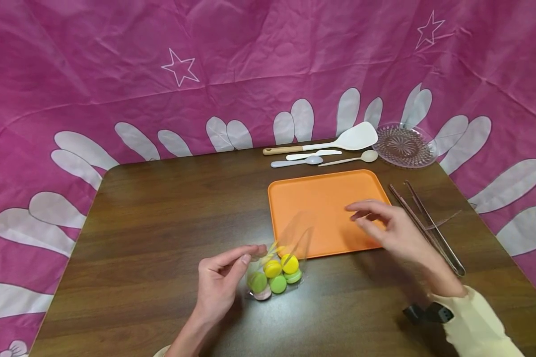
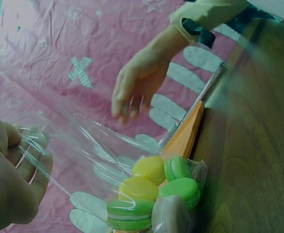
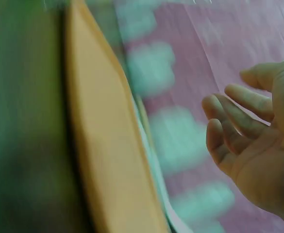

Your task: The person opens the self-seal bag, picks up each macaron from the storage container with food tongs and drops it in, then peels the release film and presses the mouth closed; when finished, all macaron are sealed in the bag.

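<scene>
My left hand (image 1: 221, 280) pinches the edge of a clear plastic bag (image 2: 91, 141) between thumb and fingers. At the bottom of the bag sit several macarons: yellow ones (image 1: 272, 268), green ones (image 1: 278, 284) and a pale one (image 1: 262, 293). The bag's upper part leans over the near left corner of an orange tray (image 1: 312, 198). Over the right side of that tray hovers my right hand (image 1: 399, 235), holding nothing. Its fingers are loosely bent and spread apart in the right wrist view.
Metal tongs (image 1: 429, 228) lie right of the tray. Behind it are a white spatula (image 1: 357, 136) with a wooden handle, a white knife (image 1: 312, 154), a lilac spoon (image 1: 295, 162) and a beige spoon (image 1: 368, 156). A clear patterned plate (image 1: 404, 145) stands at the back right.
</scene>
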Motion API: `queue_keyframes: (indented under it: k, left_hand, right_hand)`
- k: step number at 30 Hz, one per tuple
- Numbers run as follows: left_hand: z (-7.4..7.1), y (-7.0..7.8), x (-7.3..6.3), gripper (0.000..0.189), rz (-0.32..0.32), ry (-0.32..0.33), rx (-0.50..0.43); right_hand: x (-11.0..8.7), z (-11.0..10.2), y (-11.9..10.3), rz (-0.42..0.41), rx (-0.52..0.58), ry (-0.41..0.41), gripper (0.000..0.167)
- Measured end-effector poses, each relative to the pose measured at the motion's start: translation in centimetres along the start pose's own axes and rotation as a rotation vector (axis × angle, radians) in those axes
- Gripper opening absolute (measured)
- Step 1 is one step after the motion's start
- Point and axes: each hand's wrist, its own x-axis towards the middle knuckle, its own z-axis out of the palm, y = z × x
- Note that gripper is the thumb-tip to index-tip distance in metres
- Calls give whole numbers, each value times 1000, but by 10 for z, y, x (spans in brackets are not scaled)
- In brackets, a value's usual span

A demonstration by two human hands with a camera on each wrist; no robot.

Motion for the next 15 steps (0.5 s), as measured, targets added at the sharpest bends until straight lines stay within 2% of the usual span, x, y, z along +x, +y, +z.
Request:
queue_keyframes:
  k: [3,5,9,12,15]
  left_hand:
    - [-1,0,0,21,-8,4,1]
    - [0,0,0,21,-13,2,-4]
    - [-1,-1,0,20,2,2,-23]
    - [-2,-1,-1,19,9,19,-25]
    - [-4,1,-2,18,-31,61,-28]
  right_hand:
    - [10,39,-10,27,177,-133,33]
    - [15,56,-13,44,288,-161,32]
    - [21,76,-18,49,455,-149,23]
    - [24,85,-20,38,522,-125,15]
    - [25,88,-21,46,565,-104,11]
